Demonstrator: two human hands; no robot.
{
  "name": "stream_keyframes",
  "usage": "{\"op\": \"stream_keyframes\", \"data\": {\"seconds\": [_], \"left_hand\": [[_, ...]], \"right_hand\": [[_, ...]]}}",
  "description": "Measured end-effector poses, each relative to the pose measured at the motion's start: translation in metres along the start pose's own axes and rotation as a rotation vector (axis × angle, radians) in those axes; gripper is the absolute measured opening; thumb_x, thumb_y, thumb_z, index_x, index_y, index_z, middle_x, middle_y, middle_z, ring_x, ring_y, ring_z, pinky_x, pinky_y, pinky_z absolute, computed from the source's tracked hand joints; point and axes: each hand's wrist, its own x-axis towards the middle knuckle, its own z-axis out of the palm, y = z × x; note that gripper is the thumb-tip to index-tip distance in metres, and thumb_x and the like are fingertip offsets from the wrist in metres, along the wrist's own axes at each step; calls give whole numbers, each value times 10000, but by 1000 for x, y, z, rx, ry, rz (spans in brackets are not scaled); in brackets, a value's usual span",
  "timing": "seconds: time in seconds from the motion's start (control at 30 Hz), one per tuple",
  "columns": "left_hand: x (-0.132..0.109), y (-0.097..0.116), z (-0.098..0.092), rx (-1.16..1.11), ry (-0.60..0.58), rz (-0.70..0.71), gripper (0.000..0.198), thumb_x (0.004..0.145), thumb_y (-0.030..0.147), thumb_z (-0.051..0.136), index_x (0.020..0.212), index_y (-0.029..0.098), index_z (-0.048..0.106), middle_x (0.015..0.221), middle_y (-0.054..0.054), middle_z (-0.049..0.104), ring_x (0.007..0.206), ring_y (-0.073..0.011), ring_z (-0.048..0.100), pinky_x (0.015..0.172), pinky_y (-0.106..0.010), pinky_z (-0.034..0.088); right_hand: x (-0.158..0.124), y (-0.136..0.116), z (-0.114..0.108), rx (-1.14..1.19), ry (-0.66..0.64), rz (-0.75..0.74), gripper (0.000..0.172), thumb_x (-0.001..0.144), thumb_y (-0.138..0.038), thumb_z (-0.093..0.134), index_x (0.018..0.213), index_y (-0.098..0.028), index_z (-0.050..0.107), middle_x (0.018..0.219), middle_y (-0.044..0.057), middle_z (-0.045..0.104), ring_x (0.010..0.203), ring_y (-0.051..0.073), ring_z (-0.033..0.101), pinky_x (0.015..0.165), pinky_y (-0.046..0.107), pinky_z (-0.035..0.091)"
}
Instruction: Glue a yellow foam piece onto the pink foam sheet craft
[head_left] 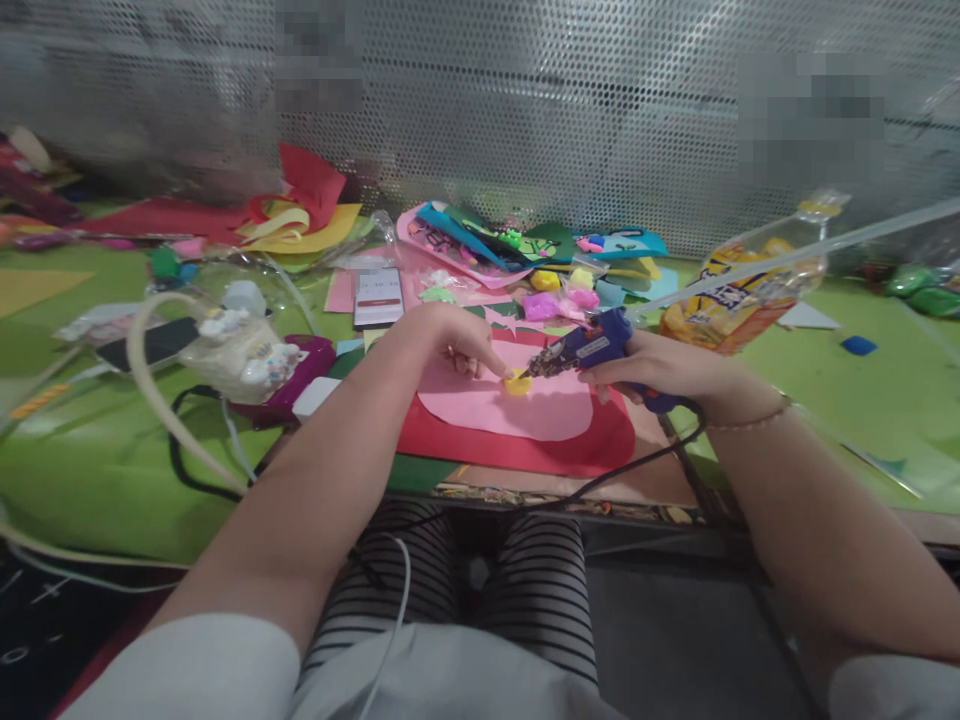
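Head view: the right hand (664, 372) has its grip closed round a blue glue gun (592, 347), which lies level with its nozzle pointing left, just beside the yellow piece (517, 383). The left hand (450, 338), in a narrow grip, pins that piece on the pink sheet (525, 412) on the desk (112, 470).

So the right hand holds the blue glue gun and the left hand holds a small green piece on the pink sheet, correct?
Only the colour is wrong: in the head view the small piece is yellow. The right hand holds the blue glue gun and the left hand holds the piece on the pink sheet.
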Motion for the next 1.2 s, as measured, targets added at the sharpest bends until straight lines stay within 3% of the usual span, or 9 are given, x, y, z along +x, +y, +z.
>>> {"op": "stream_keyframes", "data": {"seconds": [0.3,0.57,0.83,1.2], "left_hand": [[-2,3,0,-29,2,-18,508,558,586,607,800,148,694,829,-126,651,690,-169,547,638,-269,423],[3,-2,0,-32,-11,-15,533,565,599,590,841,158,704,796,-127,647,727,-188,558,683,-292,433],[3,-3,-1,-44,-16,-2,528,570,600,590,834,159,711,782,-123,643,727,-186,561,704,-301,446],[7,-8,-1,-38,-21,17,533,584,585,585,868,150,703,785,-126,640,682,-169,547,676,-295,449]], "right_hand": [[1,0,4,27,48,63,254,661,-406,632,745,-171,586,480,-31,494,430,87,427,418,220,305],[1,1,4,24,34,51,287,663,-388,629,841,-164,616,459,-47,462,423,83,407,420,220,301],[0,0,1,-6,-5,63,326,660,-469,619,572,-161,557,461,-15,484,452,93,436,453,228,321],[1,4,-4,36,-18,-80,336,676,-469,609,575,-150,575,449,-26,453,453,85,413,468,234,301]]}}
